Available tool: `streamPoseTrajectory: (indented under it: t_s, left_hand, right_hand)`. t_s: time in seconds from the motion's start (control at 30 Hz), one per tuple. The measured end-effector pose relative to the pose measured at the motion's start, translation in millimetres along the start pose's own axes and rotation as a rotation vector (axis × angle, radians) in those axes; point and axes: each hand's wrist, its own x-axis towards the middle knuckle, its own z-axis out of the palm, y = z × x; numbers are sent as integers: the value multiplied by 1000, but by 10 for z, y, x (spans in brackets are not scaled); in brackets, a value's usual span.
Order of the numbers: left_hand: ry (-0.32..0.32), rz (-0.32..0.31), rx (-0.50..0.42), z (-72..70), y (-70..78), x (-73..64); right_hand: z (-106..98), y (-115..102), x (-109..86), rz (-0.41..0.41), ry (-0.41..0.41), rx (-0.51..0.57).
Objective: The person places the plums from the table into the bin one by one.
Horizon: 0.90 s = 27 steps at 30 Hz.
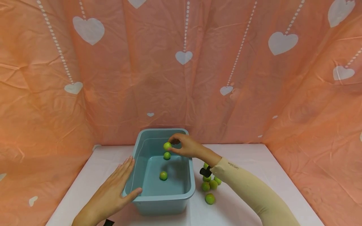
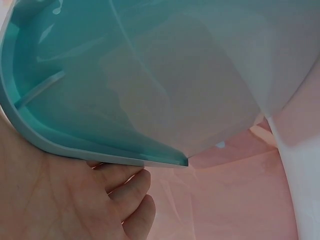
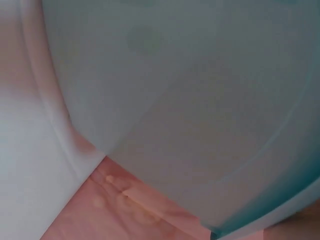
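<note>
A pale blue plastic basin [image 1: 159, 198] stands on the table. In the head view my right hand [image 1: 188, 146], over the basin's far right part, pinches a small yellow-green lime [image 1: 167, 146] between thumb and fingers. Below it, two more limes lie inside, one toward the back [image 1: 167, 155] and one nearer the middle [image 1: 163, 175]. My left hand [image 1: 116, 185] rests against the left rim, fingers straight, thumb over the near left corner. The left wrist view shows the fingers [image 2: 131, 192] outside the basin wall [image 2: 115, 159]. Only basin and backdrop show clearly in the right wrist view.
Right of the basin, partly behind my right forearm, several limes [image 1: 213, 184] lie on the white table [image 1: 237, 201], one [image 1: 210, 198] apart at the front. A pink cloth backdrop [image 1: 158, 81] with white hearts encloses the back and sides.
</note>
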Motion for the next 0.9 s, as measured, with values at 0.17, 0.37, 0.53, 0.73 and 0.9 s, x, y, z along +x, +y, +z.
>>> streamPoseTrajectory:
  t_s: [0.17, 0.37, 0.53, 0.73, 0.9]
  left_hand:
    - [3, 6, 7, -11, 8, 2]
    - [10, 14, 13, -4, 8, 2]
    - [18, 17, 15, 8, 5, -6]
    - [28, 24, 24, 15, -1, -6]
    - [25, 20, 22, 13, 2, -2]
  right_hand:
    - [21, -26, 52, 2, -9, 5]
    - [42, -79, 134, -16, -36, 6]
    - [85, -114, 211, -28, -67, -11]
    - [107, -167, 269, -20, -109, -30]
    - [132, -173, 310, -17, -129, -31]
